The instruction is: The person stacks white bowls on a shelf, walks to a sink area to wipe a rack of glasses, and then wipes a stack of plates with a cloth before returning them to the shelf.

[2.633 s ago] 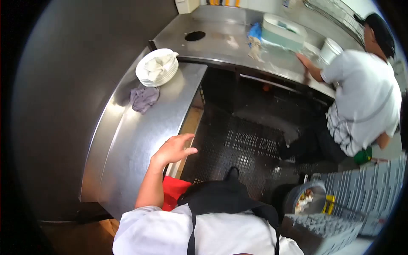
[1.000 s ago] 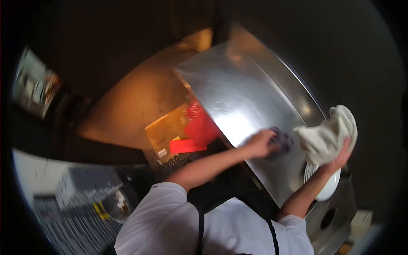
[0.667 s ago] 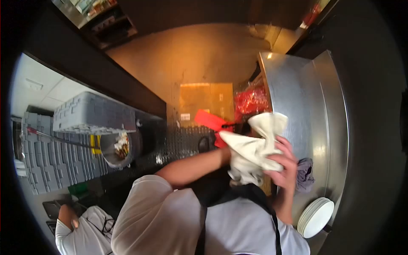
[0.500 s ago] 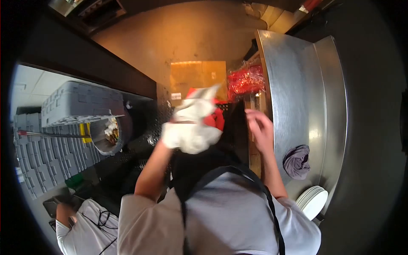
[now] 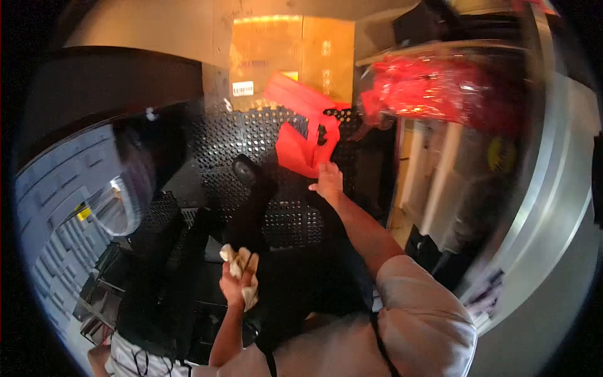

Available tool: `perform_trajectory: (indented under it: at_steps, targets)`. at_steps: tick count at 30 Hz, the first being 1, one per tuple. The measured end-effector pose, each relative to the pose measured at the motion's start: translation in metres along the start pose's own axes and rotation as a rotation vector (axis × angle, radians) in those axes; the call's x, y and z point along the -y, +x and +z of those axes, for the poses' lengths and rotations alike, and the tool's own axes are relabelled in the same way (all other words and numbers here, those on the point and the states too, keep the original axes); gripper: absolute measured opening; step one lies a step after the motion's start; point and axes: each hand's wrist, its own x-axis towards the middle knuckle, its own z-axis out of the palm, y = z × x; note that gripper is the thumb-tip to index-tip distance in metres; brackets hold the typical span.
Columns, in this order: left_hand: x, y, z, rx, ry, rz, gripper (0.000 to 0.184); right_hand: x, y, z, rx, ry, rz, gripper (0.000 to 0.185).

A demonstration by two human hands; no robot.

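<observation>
Grip closed on a crumpled cream cloth point(image 5: 250, 294), the left hand point(image 5: 232, 288) sits low; the outstretched right hand point(image 5: 330, 181) touches red material point(image 5: 299, 152), its hold unclear, perforated mat point(image 5: 292, 222) showing between them.

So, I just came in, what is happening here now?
The person wearing the camera has a crumpled cream cloth in the left hand. The right hand is at the lower edge of a red, fabric-like item; whether it grips it, I cannot tell for sure. The upper part of this item overlaps the cardboard in the view. To the right is a shiny, plastic-wrapped red bundle. Another person is partly visible at lower left.
</observation>
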Motion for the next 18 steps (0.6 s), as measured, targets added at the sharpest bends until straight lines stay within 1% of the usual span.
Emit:
perform_trajectory:
  at_steps: [1, 2, 3, 4, 5, 6, 7, 8, 9, 10, 11, 12, 13, 14, 16, 18]
  targets:
    - [0.036, 0.01, 0.008, -0.001, -0.048, 0.023, 0.049, -0.004, 0.025, 0.027, -0.017, -0.127, -0.052, 0.109]
    - [0.051, 0.015, 0.01, -0.017, -0.161, 0.019, 0.047, -0.006, 0.049, 0.053, -0.038, -0.254, -0.106, 0.117]
    - [0.066, 0.017, 0.017, -0.034, -0.386, 0.008, 0.045, -0.01, 0.07, 0.075, -0.065, -0.38, -0.164, 0.125]
    - [0.058, 0.02, 0.012, -0.016, -0.317, -0.021, 0.044, -0.025, 0.093, 0.107, -0.094, -0.412, -0.145, 0.109]
    - [0.065, 0.025, 0.013, 0.003, -0.189, -0.051, 0.049, -0.04, 0.116, 0.141, -0.122, -0.443, -0.126, 0.094]
    - [0.07, 0.031, 0.017, -0.001, -0.303, -0.022, 0.05, -0.055, 0.136, 0.168, -0.139, -0.414, -0.084, 0.081]
    - [0.074, 0.034, 0.02, -0.006, -0.416, 0.007, 0.052, -0.066, 0.151, 0.178, -0.177, -0.304, -0.175, 0.057]
    - [0.073, 0.035, 0.025, 0.001, -0.462, -0.006, 0.054, -0.076, 0.166, 0.187, -0.206, -0.2, -0.269, 0.04]
    - [0.072, 0.036, 0.028, 0.008, -0.508, -0.019, 0.056, -0.075, 0.19, 0.176, -0.299, -0.15, -0.429, 0.029]
    - [0.073, 0.039, 0.031, 0.022, -0.451, 0.057, 0.06, -0.062, 0.218, 0.149, -0.398, -0.095, -0.598, 0.02]
    - [0.081, 0.035, 0.027, 0.031, -0.393, 0.084, 0.06, -0.035, 0.241, 0.101, -0.395, -0.262, -0.527, 0.011]
    - [0.088, 0.031, 0.024, 0.038, -0.336, 0.111, 0.061, -0.028, 0.266, 0.079, -0.732, -0.081, -0.553, 0.008]
    - [0.084, 0.037, 0.026, 0.068, -0.407, 0.144, 0.062, -0.029, 0.294, 0.055, -0.743, -0.106, -0.467, 0.005]
    - [0.083, 0.041, 0.029, 0.102, -0.479, 0.175, 0.063, -0.032, 0.318, 0.037, -0.734, -0.128, -0.324, 0.014]
    - [0.088, 0.045, 0.028, 0.098, -0.351, 0.251, 0.068, -0.04, 0.358, 0.029, -0.539, 0.05, -0.09, 0.022]
    - [0.089, 0.045, 0.039, -0.177, -0.107, 0.444, 0.071, -0.05, 0.368, 0.037, -0.367, 0.312, 0.181, 0.033]
